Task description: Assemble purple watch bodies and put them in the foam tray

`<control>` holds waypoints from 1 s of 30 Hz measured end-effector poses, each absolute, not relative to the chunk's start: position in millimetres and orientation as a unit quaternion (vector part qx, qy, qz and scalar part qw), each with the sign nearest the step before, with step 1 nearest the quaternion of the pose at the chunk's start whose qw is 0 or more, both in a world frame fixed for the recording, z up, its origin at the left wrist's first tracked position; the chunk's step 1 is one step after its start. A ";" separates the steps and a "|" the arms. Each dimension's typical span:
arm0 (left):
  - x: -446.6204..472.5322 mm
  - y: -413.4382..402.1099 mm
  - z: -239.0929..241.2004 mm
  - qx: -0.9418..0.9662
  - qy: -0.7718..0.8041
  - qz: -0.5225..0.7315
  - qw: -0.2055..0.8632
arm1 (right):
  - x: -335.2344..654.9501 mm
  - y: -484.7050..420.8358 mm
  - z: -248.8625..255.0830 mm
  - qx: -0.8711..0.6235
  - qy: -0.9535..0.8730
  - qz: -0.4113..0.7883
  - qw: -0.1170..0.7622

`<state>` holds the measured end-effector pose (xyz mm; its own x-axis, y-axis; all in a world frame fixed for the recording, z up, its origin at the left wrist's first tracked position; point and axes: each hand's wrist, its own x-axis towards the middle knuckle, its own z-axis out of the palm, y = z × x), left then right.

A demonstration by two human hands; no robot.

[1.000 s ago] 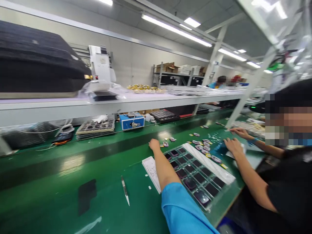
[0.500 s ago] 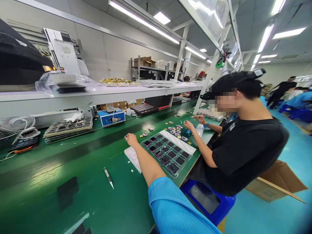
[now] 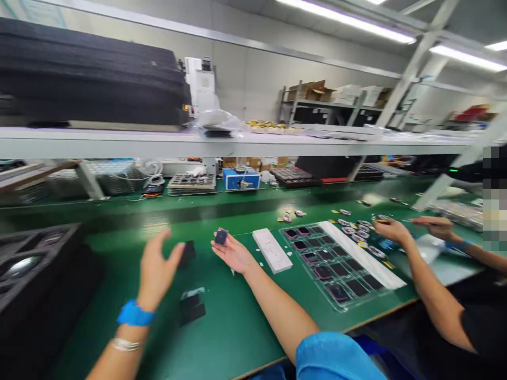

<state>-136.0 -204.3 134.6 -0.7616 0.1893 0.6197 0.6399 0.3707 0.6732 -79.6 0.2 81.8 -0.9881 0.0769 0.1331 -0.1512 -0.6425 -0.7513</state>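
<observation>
My right hand (image 3: 236, 252) holds a small dark square part (image 3: 221, 237) with a purplish edge, gripped by its sides above the green bench. My left hand (image 3: 157, 266), slightly blurred, hovers to the left with thumb and fingers apart and nothing between them. A blue band and a silvery bracelet circle that wrist. Beside its thumb lies a black sheet (image 3: 189, 252); more black pieces (image 3: 192, 311) rest nearer me. To the right of my right hand is a white box (image 3: 273, 250) with tiny white pieces around it. A clear tray (image 3: 338, 264) contains several dark square parts.
A black foam tray (image 3: 51, 232) stands on the left. At right, a co-worker's hands (image 3: 392, 232) work near several small parts (image 3: 360, 229). A blue device (image 3: 241, 179) sits at the back under a long shelf (image 3: 253, 149).
The view has swung left. My right hand has come back from beyond the white box, bringing the small square part nearer. My left hand and the black foam tray have come into view.
</observation>
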 end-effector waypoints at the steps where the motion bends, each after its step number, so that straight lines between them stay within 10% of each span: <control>1: -128.7 -199.0 127.2 -0.260 -0.793 -0.513 0.203 | -80.5 -4.4 78.5 0.043 -0.418 0.906 0.054; 12: -100.3 -145.5 91.3 -0.147 -0.651 -0.745 0.002 | -80.0 -25.3 72.0 0.036 -0.491 0.869 0.053; 30: -137.5 -178.8 57.9 -0.176 -0.720 -0.671 -0.010 | -88.5 -44.5 46.2 0.049 -0.738 0.650 0.175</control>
